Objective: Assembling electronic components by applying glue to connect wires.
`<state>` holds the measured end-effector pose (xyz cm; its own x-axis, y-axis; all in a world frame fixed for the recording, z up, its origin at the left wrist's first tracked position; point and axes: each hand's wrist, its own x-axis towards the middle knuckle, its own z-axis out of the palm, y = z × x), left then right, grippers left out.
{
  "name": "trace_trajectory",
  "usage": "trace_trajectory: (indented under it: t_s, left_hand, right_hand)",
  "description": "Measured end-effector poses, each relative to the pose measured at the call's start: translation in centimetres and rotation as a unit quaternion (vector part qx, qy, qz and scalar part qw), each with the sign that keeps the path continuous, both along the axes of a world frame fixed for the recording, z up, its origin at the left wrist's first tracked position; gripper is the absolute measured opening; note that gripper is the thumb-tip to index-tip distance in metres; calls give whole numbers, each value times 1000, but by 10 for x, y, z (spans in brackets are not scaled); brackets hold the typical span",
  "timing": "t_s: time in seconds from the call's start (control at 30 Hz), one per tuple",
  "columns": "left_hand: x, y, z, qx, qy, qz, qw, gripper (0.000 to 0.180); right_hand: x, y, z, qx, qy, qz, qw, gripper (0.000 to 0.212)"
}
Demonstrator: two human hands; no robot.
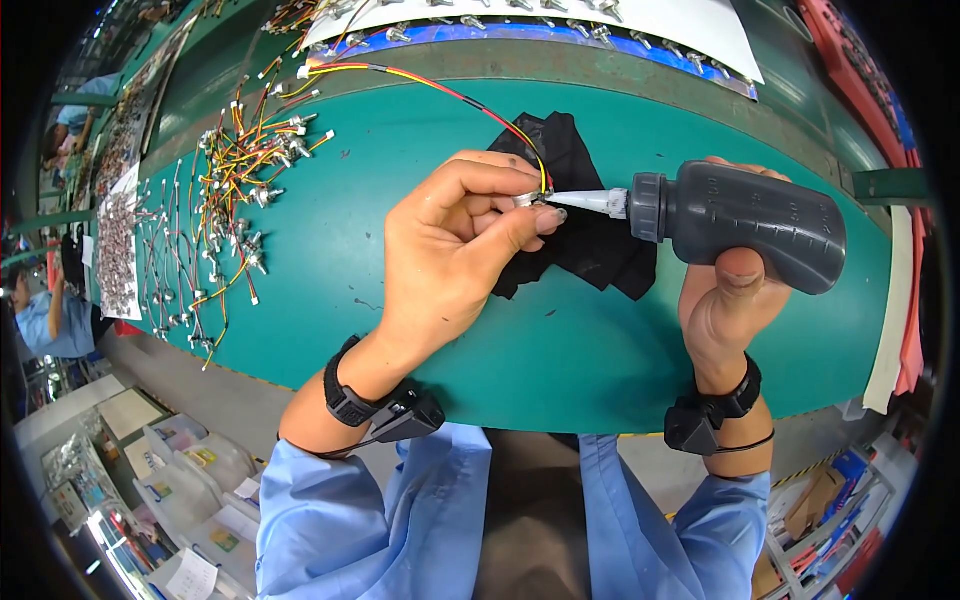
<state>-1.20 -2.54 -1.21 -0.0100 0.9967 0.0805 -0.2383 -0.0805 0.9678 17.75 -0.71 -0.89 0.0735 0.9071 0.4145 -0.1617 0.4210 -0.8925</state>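
Between its thumb and fingers, my left hand [455, 235] pinches a small silvery potentiometer-like part [526, 200]. Red, yellow and black wires [470, 102] rise from that part and arc left to a white connector [304, 72]. My right hand [735, 300] is wrapped round a dark grey squeeze bottle [765, 220], held on its side. Its white tapered nozzle [595, 202] points left, and the tip meets or nearly meets the part at the wires' base; contact is hard to tell. Under both lies a black cloth [575, 245] on the green mat [340, 240].
Left on the mat lies a heap of wired parts [240, 190], with thin grey-wired ones [165, 250] beside it. Across the back, a white sheet [680, 30] carries several metal parts. Plastic bins [190, 480] stand low at the left. A person in blue [55, 320] sits far left.
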Motion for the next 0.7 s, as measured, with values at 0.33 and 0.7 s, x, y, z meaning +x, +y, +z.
trace_trajectory:
  t_s: [0.33, 0.7]
  left_hand:
    - [0, 1, -3, 6, -14, 0, 1000, 16]
    - [1, 2, 0, -1, -17, 3, 1000, 17]
  right_hand:
    - [2, 3, -3, 9, 59, 21, 998, 69]
    - [5, 3, -3, 12, 54, 26, 998, 67]
